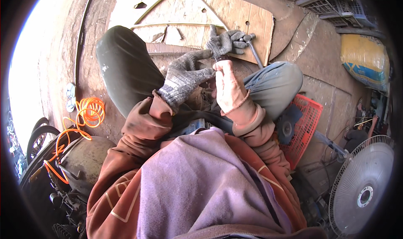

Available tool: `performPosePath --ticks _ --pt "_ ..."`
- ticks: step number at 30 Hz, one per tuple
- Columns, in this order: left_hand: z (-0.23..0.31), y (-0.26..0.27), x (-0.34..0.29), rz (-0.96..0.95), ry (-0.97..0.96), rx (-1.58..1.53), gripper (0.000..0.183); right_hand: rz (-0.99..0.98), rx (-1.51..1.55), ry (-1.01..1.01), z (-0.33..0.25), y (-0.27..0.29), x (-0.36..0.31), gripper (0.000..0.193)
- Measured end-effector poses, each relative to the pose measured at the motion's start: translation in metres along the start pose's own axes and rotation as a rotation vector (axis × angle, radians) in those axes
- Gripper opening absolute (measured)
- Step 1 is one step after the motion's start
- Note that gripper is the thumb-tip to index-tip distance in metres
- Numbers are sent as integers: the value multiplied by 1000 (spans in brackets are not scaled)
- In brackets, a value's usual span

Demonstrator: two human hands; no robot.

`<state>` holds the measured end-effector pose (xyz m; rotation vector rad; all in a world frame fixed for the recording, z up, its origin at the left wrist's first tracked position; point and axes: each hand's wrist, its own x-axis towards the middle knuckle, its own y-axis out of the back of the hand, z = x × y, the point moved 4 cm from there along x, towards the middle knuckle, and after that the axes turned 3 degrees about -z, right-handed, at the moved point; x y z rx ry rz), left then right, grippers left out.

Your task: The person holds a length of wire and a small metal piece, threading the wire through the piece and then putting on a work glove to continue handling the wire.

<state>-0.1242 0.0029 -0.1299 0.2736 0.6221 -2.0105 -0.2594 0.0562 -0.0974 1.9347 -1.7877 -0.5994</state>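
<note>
My left hand (184,76) wears a grey knit glove. Its thumb and forefinger are held apart, with the thumb tip against my right fingers. My bare right hand (230,86) is closed in a pinch beside that thumb. A thin dark sliver shows at its fingertips, too small to name. Just beyond both hands lies a loose grey glove (226,42), empty, on the edge of a cardboard sheet (235,12). Touching the glove's fingers is a hammer-like metal tool (254,52), its handle slanting toward my right knee.
A light strip frame (168,25) lies on the cardboard. To the left are an orange coiled hose (91,113) and a tank (86,161). At right stand a red crate (308,128), a fan (363,193) and a yellow-blue sack (365,61). Another person is partly visible far right.
</note>
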Motion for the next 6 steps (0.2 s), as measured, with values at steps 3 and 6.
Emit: performPosePath --ticks 3,6 --pt "0 -4 -1 -44 12 -50 49 -83 164 -98 8 1 -1 16" --pt "-5 -2 1 -61 -21 -5 53 -237 45 -178 2 8 0 18"
